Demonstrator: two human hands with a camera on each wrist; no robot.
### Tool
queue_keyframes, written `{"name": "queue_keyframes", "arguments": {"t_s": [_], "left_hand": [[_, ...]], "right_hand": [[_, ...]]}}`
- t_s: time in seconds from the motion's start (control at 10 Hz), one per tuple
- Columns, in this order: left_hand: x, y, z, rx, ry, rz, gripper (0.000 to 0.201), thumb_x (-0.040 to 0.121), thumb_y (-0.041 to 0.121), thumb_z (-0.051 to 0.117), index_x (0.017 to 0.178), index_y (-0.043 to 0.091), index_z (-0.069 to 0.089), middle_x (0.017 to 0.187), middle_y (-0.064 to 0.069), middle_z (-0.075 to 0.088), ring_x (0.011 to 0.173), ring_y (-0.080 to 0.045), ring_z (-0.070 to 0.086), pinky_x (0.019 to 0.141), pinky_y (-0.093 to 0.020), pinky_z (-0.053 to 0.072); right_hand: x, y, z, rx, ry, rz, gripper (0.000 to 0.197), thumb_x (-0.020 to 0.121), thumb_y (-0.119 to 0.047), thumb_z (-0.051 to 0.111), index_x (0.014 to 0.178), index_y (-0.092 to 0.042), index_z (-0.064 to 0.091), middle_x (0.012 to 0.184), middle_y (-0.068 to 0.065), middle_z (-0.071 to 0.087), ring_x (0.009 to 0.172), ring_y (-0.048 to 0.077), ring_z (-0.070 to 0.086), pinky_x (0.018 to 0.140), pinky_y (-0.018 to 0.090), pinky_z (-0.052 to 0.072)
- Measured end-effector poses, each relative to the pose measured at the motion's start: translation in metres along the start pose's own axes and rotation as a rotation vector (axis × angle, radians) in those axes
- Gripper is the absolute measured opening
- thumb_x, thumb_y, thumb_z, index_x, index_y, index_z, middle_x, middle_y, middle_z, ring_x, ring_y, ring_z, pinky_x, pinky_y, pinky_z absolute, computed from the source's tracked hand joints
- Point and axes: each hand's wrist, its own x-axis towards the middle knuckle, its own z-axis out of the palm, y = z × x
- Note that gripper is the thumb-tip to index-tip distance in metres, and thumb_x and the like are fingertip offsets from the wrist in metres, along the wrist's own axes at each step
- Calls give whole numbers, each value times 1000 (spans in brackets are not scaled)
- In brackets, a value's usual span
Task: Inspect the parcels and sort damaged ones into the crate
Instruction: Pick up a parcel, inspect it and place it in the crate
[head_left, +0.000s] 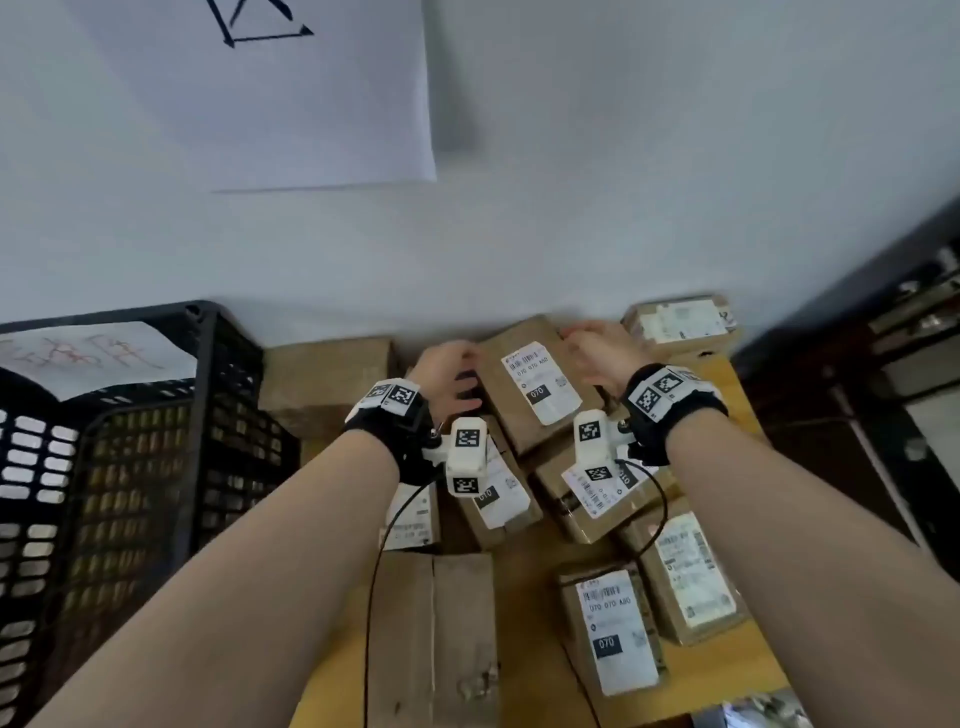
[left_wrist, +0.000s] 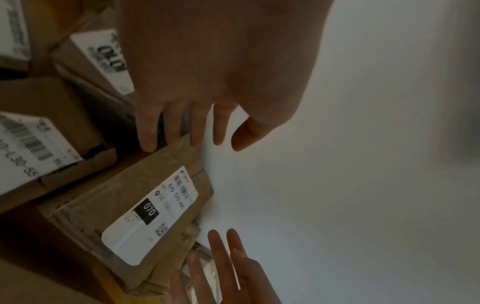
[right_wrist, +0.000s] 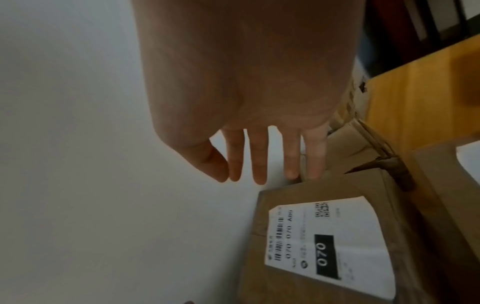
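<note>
A brown cardboard parcel (head_left: 535, 384) with a white "070" label lies tilted on top of other parcels, close to the wall. My left hand (head_left: 452, 364) is at its left side and my right hand (head_left: 592, 338) at its far right corner. In the left wrist view the left hand (left_wrist: 197, 131) has straight, spread fingers whose tips reach the parcel (left_wrist: 124, 205) at its edge. That parcel's side looks creased near the right hand's fingers (left_wrist: 228, 257). In the right wrist view the right hand (right_wrist: 259, 174) is straight-fingered just beyond the parcel (right_wrist: 324, 236). Neither hand grips it.
A black slatted crate (head_left: 202, 415) with a paper sheet inside stands at the left. Several more labelled parcels (head_left: 618, 629) crowd the wooden table (head_left: 737, 384). A white wall rises right behind the pile, and dark shelving (head_left: 883, 364) stands at the right.
</note>
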Motion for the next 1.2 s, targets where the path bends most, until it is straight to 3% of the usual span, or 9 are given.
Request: {"name": "queue_keyframes", "arguments": {"t_s": [0.1, 0.2, 0.3, 0.4, 0.6, 0.9, 1.0, 1.1, 1.2], "left_hand": [[17, -8, 13, 35, 68, -39, 21, 101, 22, 57, 119, 14, 64, 129, -5, 57, 121, -24, 53, 89, -48, 53], [27, -10, 26, 32, 77, -50, 31, 103, 21, 54, 133, 13, 59, 140, -7, 57, 127, -26, 56, 89, -46, 50], [36, -3, 42, 112, 134, -66, 38, 104, 22, 54, 140, 10, 57, 152, -15, 52, 138, -36, 54, 94, -48, 49], [42, 1, 55, 185, 145, -122, 51, 103, 23, 52, 150, 4, 50, 156, -21, 49, 142, -41, 49, 103, -53, 50], [52, -4, 64, 185, 180, -250, 68, 107, 34, 53, 163, 10, 24, 165, -29, 27, 149, -49, 31, 110, -55, 39], [11, 12, 63, 147, 221, -143, 64, 102, 37, 62, 157, 17, 36, 159, -17, 37, 135, -43, 45, 100, -53, 47], [-16, 25, 55, 85, 233, -73, 60, 96, 36, 65, 148, 12, 49, 154, -18, 49, 133, -42, 53, 98, -48, 51], [-53, 42, 46, 92, 250, 28, 48, 106, 26, 53, 149, 3, 51, 151, -21, 55, 125, -38, 62, 83, -41, 50], [-89, 57, 30, 109, 268, 114, 48, 104, 27, 54, 147, 4, 53, 141, -19, 61, 101, -30, 59, 85, -42, 47]], "right_hand": [[18, 5, -2, -107, -74, -5, 25, 86, -34, 60, 103, -39, 77, 116, -4, 70, 116, 30, 62, 99, 51, 54], [32, 9, -1, -154, -135, 40, 34, 102, -15, 53, 130, 0, 65, 112, 13, 64, 114, 33, 60, 104, 49, 49], [54, 16, -3, -232, -135, 95, 48, 100, -25, 58, 141, 0, 55, 137, 17, 59, 124, 33, 56, 104, 44, 47], [63, 23, -5, -238, -138, 151, 81, 98, -37, 63, 159, 0, 26, 161, 19, 38, 139, 39, 47, 109, 47, 45], [71, 32, 0, -219, -225, 159, 60, 104, -38, 54, 154, -7, 41, 156, 13, 47, 139, 35, 46, 97, 44, 38], [46, -1, -13, -170, -119, 107, 66, 94, -42, 61, 148, -7, 48, 144, 14, 57, 123, 35, 57, 87, 42, 48], [13, -25, -23, -149, -105, 74, 48, 96, -48, 57, 127, -12, 62, 126, 12, 65, 110, 34, 62, 100, 49, 51], [-27, -53, -30, -63, -120, 34, 38, 102, -44, 55, 118, -10, 61, 110, 13, 69, 95, 33, 68, 90, 46, 58], [-73, -77, -30, -25, -128, 15, 32, 104, -45, 55, 103, -13, 59, 90, 12, 69, 67, 27, 68, 63, 34, 56]]}}
